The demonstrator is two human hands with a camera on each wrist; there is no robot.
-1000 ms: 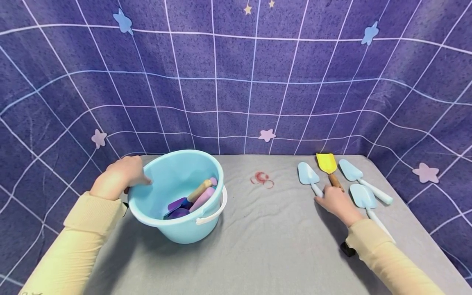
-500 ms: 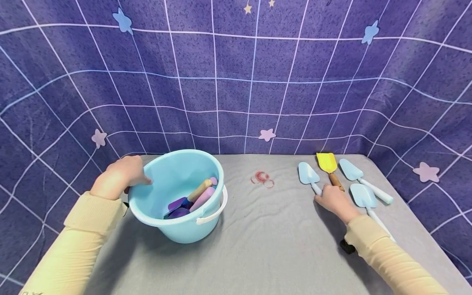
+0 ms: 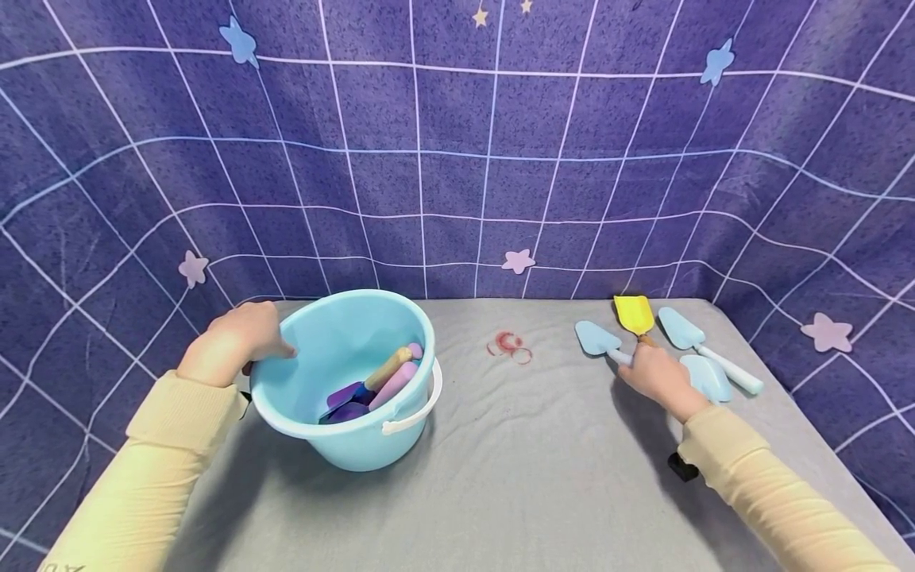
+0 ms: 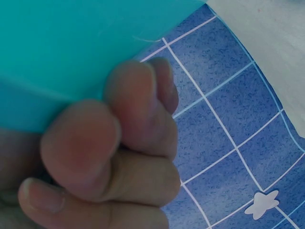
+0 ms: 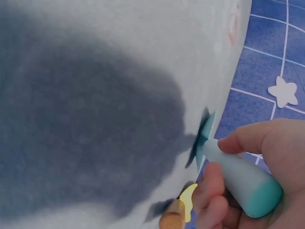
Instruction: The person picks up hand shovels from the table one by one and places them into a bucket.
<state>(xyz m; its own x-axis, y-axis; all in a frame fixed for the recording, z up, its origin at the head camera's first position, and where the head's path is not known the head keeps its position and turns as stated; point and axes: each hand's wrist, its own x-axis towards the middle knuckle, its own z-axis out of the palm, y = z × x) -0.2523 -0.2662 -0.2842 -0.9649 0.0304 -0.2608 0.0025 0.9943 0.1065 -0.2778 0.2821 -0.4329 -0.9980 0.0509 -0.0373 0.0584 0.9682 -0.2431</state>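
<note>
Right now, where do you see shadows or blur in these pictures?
Head view: soft shadows lie beside the bucket and under the sleeves; right wrist view: a large dark shadow spreads over the grey cloth; left wrist view: the nearest fingers look soft, the backdrop behind crisper.

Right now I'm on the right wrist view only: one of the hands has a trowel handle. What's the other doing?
Observer: The left hand grips the rim of a light-blue bucket.

Operator: Bucket got anything in it?

Observer: Yes. A tan handle and a lilac handle show inside, with purple pieces lower down.

Operator: Anything close to the right hand that I'm missing?

Observer: Another light-blue trowel just to its right, only the blade showing in the head view.
</note>
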